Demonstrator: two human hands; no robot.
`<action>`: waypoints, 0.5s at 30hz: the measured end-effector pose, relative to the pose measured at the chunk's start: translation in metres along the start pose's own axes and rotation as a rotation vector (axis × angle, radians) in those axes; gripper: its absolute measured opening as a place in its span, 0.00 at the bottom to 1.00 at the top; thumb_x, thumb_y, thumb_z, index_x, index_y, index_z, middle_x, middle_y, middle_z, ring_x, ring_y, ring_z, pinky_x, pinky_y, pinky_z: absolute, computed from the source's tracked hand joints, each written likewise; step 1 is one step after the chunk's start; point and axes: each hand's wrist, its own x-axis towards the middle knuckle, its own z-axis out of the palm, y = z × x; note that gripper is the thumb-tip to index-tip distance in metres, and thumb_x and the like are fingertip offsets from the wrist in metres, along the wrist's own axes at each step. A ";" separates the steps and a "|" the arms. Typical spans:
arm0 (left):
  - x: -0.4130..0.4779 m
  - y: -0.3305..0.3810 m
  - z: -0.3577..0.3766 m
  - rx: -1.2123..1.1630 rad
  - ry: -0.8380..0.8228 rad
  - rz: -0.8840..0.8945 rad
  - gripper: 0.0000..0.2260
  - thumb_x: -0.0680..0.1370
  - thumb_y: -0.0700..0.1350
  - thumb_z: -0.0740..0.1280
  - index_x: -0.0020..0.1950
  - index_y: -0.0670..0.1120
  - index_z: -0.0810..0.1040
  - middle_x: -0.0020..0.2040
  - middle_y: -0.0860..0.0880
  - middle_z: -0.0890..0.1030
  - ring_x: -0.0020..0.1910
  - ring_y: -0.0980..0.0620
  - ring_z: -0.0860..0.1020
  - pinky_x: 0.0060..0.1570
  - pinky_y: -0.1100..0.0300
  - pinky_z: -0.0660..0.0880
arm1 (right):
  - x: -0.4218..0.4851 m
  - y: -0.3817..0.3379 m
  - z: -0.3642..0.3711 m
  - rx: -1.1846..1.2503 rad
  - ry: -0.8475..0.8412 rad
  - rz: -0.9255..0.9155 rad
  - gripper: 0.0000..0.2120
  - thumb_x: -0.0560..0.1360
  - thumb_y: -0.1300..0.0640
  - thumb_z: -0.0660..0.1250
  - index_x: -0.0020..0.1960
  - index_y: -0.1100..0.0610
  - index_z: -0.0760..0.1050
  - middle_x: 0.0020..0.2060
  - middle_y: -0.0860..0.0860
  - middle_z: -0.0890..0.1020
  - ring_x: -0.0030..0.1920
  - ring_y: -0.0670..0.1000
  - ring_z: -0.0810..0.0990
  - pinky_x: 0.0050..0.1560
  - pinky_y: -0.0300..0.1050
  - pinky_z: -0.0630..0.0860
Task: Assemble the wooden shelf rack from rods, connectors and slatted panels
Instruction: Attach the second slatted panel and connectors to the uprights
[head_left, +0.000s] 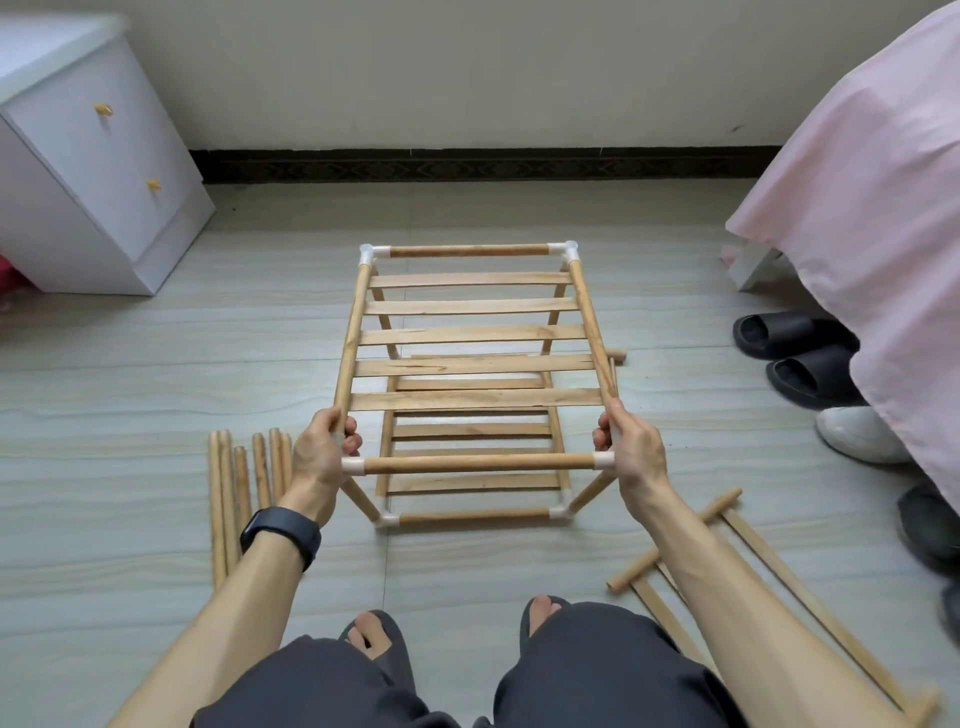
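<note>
Wooden shelf rack (470, 364) between both hands, left hand (323, 451) and right hand (632, 448) each closed around a near top corner

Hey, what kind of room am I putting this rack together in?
Probably a bedroom: a bed draped in a pink sheet, a white nightstand with drawers, and slippers on the tiled floor.
</note>
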 end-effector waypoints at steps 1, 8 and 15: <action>0.000 0.001 0.000 -0.017 -0.008 -0.009 0.12 0.82 0.47 0.56 0.40 0.47 0.70 0.33 0.52 0.71 0.27 0.56 0.67 0.31 0.61 0.63 | 0.000 0.001 0.000 0.027 -0.007 0.004 0.19 0.83 0.46 0.60 0.37 0.54 0.76 0.27 0.46 0.76 0.36 0.50 0.73 0.37 0.48 0.68; 0.005 -0.004 -0.001 0.128 0.022 -0.006 0.20 0.82 0.63 0.56 0.40 0.50 0.73 0.30 0.54 0.72 0.31 0.54 0.69 0.38 0.55 0.65 | 0.004 0.006 -0.004 0.123 -0.072 0.040 0.18 0.83 0.48 0.58 0.40 0.55 0.76 0.29 0.46 0.76 0.33 0.47 0.73 0.36 0.44 0.69; 0.014 -0.006 0.002 0.130 0.065 0.007 0.22 0.84 0.60 0.57 0.43 0.46 0.80 0.26 0.57 0.74 0.31 0.54 0.70 0.36 0.59 0.68 | -0.002 -0.004 0.008 -0.006 0.056 0.008 0.17 0.75 0.45 0.57 0.35 0.53 0.75 0.26 0.44 0.76 0.35 0.49 0.73 0.39 0.49 0.68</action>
